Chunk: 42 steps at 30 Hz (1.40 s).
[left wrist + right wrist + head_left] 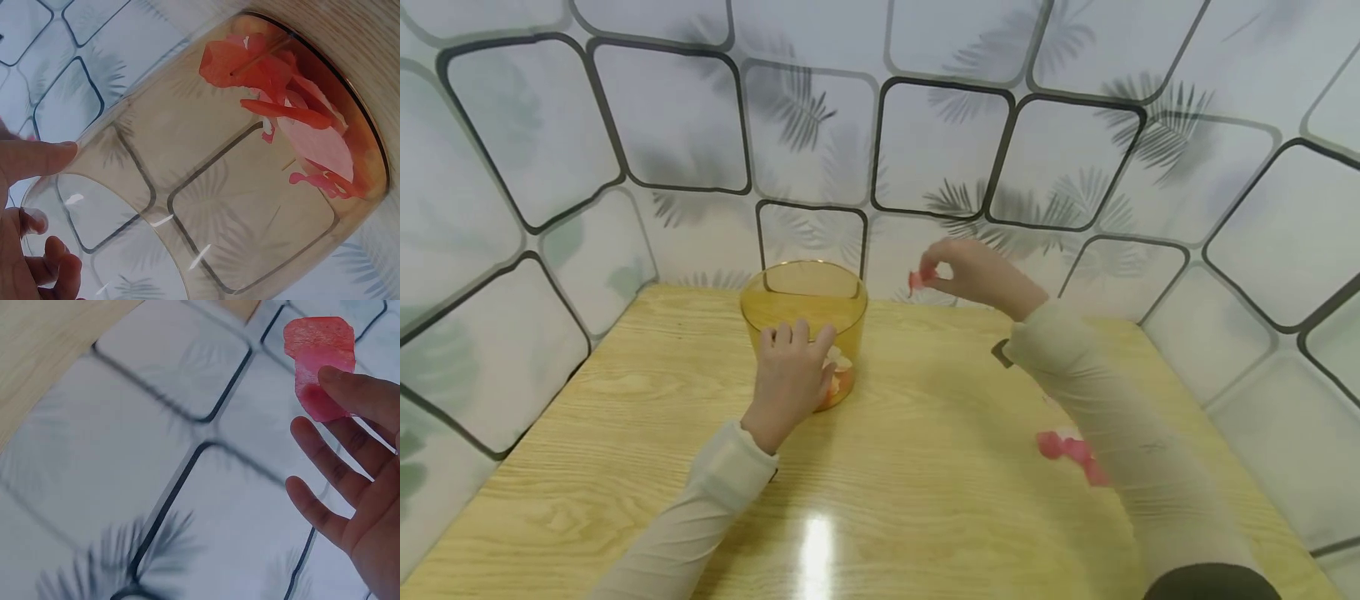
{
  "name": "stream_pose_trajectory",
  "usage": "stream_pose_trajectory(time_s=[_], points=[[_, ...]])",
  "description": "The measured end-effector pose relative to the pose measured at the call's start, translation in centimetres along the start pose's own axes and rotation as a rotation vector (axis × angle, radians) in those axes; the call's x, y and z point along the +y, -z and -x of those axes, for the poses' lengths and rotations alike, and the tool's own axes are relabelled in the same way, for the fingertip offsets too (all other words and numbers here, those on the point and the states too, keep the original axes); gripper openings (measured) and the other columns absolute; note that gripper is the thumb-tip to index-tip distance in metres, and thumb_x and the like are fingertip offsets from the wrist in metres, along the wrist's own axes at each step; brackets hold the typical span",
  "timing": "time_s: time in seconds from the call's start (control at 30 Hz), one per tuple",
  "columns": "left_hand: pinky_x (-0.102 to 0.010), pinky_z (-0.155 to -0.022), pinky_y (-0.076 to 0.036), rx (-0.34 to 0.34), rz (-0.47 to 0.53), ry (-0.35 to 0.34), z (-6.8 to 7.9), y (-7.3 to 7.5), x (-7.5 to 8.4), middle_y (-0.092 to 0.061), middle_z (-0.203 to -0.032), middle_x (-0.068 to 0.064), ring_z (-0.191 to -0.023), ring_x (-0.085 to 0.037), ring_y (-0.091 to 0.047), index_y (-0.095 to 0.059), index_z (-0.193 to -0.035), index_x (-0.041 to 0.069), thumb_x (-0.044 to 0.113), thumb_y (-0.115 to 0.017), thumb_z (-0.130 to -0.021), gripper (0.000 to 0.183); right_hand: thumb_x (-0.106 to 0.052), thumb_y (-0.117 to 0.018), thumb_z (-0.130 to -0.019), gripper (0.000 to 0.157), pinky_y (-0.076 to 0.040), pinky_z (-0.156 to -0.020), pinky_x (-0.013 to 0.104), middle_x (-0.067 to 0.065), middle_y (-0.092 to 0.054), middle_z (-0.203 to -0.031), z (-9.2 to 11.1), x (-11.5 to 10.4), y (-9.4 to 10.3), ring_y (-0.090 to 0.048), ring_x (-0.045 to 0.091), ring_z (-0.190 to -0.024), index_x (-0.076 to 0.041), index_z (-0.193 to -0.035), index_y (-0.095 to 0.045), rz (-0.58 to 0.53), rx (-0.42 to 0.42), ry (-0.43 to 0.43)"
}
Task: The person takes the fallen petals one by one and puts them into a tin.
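A clear amber plastic bin (848,340) stands on the table, with red, pink and pale petals (284,106) heaped at its bottom. My left hand (790,379) grips its near rim, fingers bent over the edge; in the left wrist view the thumb (44,157) lies along the wall. To the right of the bin and raised off the table, my right hand (973,273) pinches a thin red-and-pink petal (324,365) between thumb and index finger. The other fingers of that hand spread apart.
Several pink and red petals (1077,451) lie on the wooden table (925,467), partly behind the right forearm. A small dark flat piece (1002,353) shows beside the right cuff. Patterned white walls (940,150) enclose the table at the back and sides.
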<state>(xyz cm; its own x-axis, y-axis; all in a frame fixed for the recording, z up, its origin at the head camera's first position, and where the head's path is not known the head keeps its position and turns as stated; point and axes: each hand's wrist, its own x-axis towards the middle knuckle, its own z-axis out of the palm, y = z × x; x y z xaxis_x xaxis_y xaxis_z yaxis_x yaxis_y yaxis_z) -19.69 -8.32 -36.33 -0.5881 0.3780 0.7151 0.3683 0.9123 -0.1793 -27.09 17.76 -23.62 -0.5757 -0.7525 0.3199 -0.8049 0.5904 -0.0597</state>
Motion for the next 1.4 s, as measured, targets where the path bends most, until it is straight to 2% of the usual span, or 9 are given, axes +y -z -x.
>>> stream_pose_trajectory(time_s=[0.13, 0.27, 0.4, 0.57, 0.7, 0.97, 1.23, 1.4], points=[[-0.041, -0.069, -0.042, 0.001, 0.004, 0.002, 0.1, 0.1, 0.1, -0.052, -0.074, -0.009, -0.065, -0.027, -0.051, -0.050, -0.090, 0.011, 0.032, -0.083, -0.067, 0.045, -0.007, -0.067, -0.084, 0.004, -0.049, -0.081, 0.038, 0.009, -0.068, -0.083, -3.8, -2.1, -1.3, -0.063, 0.024, -0.081, -0.004, -0.083, -0.066, -0.015, -0.059, 0.011], [-0.040, -0.069, -0.042, 0.000, 0.000, 0.000, 0.2, 0.0, 0.1, -0.053, -0.075, -0.009, -0.065, -0.028, -0.052, -0.051, -0.091, 0.011, 0.033, -0.083, -0.066, 0.046, -0.009, -0.065, -0.086, 0.004, -0.050, -0.082, 0.035, 0.007, -0.069, -0.085, -6.8, -3.9, -2.9, -0.063, 0.022, -0.083, -0.006, -0.084, -0.066, -0.020, -0.137, 0.002], [-0.040, -0.070, -0.041, -0.007, 0.006, -0.001, 0.3, 0.0, 0.2, -0.055, -0.077, -0.010, -0.067, -0.028, -0.054, -0.051, -0.093, 0.012, 0.033, -0.083, -0.067, 0.046, -0.009, -0.063, -0.087, 0.005, -0.049, -0.082, 0.032, 0.006, -0.069, -0.086, -8.7, -5.2, -4.5, -0.063, 0.021, -0.085, -0.006, -0.085, -0.066, -0.034, -0.190, 0.017], [-0.041, -0.070, -0.041, 0.003, 0.019, -0.002, 0.3, 0.0, 0.2, -0.056, -0.079, -0.012, -0.070, -0.030, -0.055, -0.051, -0.092, 0.011, 0.032, -0.083, -0.066, 0.046, -0.010, -0.063, -0.087, 0.006, -0.049, -0.081, 0.028, 0.006, -0.068, -0.086, -10.2, -6.2, -6.2, -0.063, 0.020, -0.084, -0.006, -0.085, -0.066, -0.043, -0.225, 0.037], [-0.041, -0.070, -0.041, 0.001, 0.022, -0.006, 0.3, -0.1, 0.2, -0.057, -0.079, -0.012, -0.069, -0.030, -0.054, -0.051, -0.092, 0.011, 0.030, -0.082, -0.067, 0.045, -0.010, -0.063, -0.087, 0.005, -0.048, -0.079, 0.026, 0.005, -0.068, -0.086, -10.8, -6.6, -7.2, -0.061, 0.018, -0.082, -0.006, -0.085, -0.066, -0.055, -0.247, 0.020], [-0.041, -0.071, -0.041, -0.010, 0.005, -0.014, 0.3, 0.0, 0.2, -0.058, -0.082, -0.013, -0.071, -0.030, -0.055, -0.052, -0.094, 0.011, 0.031, -0.081, -0.068, 0.044, -0.010, -0.065, -0.086, 0.005, -0.048, -0.084, 0.027, 0.006, -0.068, -0.091, -11.0, -6.7, -8.4, -0.062, 0.019, -0.089, -0.006, -0.089, -0.066, -0.055, -0.278, 0.019], [-0.042, -0.071, -0.042, 0.009, 0.001, -0.011, 0.1, 0.0, 0.0, -0.057, -0.080, -0.012, -0.069, -0.029, -0.055, -0.053, -0.094, 0.012, 0.034, -0.083, -0.066, 0.047, -0.011, -0.064, -0.087, 0.009, -0.048, -0.087, 0.029, 0.007, -0.068, -0.094, -10.2, -6.2, -7.5, -0.063, 0.024, -0.095, -0.005, -0.092, -0.066, -0.074, -0.245, 0.014], [-0.041, -0.071, -0.042, 0.004, -0.001, -0.009, 0.1, 0.0, -0.1, -0.057, -0.080, -0.011, -0.068, -0.028, -0.055, -0.053, -0.094, 0.012, 0.034, -0.083, -0.066, 0.046, -0.013, -0.064, -0.088, 0.012, -0.048, -0.088, 0.031, 0.006, -0.067, -0.097, -8.3, -6.0, -5.8, -0.062, 0.021, -0.095, -0.006, -0.097, -0.067, -0.054, -0.203, 0.000]])
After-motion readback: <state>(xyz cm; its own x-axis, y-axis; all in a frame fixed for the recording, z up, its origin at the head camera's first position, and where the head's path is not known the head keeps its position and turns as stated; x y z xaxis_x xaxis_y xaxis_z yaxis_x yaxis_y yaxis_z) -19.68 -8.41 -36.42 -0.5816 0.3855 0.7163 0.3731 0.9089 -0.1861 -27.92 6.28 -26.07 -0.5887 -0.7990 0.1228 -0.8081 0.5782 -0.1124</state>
